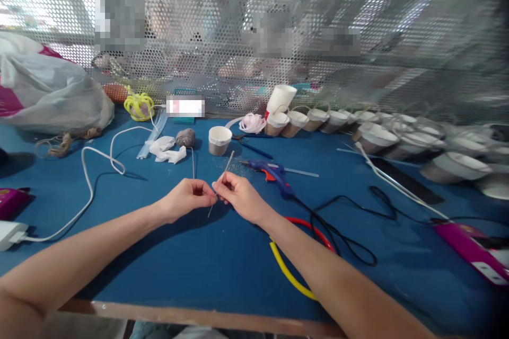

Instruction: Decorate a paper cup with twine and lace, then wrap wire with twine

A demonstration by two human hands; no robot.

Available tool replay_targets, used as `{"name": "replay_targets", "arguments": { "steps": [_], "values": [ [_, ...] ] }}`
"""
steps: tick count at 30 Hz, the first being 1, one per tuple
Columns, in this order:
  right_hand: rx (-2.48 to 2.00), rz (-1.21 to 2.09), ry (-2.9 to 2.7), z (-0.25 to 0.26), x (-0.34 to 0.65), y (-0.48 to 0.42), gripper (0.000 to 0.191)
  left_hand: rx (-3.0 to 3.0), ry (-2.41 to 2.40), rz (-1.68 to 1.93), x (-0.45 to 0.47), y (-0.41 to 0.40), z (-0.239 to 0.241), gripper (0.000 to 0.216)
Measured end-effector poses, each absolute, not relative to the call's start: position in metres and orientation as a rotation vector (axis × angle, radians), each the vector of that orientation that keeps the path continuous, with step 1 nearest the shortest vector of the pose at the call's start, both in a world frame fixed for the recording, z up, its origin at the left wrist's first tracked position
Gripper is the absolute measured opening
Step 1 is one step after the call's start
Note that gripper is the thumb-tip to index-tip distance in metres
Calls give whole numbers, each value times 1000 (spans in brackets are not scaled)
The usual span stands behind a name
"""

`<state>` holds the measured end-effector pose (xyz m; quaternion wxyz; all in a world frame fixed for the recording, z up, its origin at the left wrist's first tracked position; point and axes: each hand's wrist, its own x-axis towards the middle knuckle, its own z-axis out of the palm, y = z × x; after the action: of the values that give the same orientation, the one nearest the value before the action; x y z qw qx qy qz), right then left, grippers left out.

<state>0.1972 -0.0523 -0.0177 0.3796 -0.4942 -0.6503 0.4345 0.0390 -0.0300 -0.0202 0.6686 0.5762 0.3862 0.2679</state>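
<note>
My left hand (190, 198) and my right hand (242, 197) meet above the middle of the table, fingertips pinched close together. Between them is a thin grey cord (229, 160); one stiff-looking end sticks up past my right hand and a thinner tail hangs below the fingertips. The exact spot where the fingers grip it is hidden. A grey yarn ball (185, 138) lies beyond my left hand, its strand running down towards that hand. Straight ahead stands a white paper cup (220, 141) with grey-brown wrapping around its outside. A blue glue gun (276, 174) lies beyond my right hand.
Wrapped cups with handles (376, 137) line the right back. Blue pliers (254, 147), pale ribbon (252, 123) and white scraps (167, 149) lie behind. A white cable (89, 185) crosses the left; a black cord (350, 246) and yellow-red tubing (292, 275) are at right. Perforated metal stands behind.
</note>
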Motion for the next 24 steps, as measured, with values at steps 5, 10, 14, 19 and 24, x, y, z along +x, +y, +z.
{"name": "replay_targets", "arguments": {
  "steps": [5,10,14,19,24],
  "values": [
    [-1296,1054,-1651,-19,196,-53,27,1323,875,605,39,-30,-21,16],
    [-1325,974,-1660,-18,194,-55,27,1368,864,589,38,-31,-24,15],
    [-1328,975,-1636,-19,192,-56,29,1403,847,591,37,-32,-24,14],
    [-1184,1214,-1608,-17,192,-56,22,1374,839,565,35,-33,-20,17],
    [-1174,1230,-1619,-14,195,-55,22,1392,841,542,29,-30,-15,19]
  ]
}}
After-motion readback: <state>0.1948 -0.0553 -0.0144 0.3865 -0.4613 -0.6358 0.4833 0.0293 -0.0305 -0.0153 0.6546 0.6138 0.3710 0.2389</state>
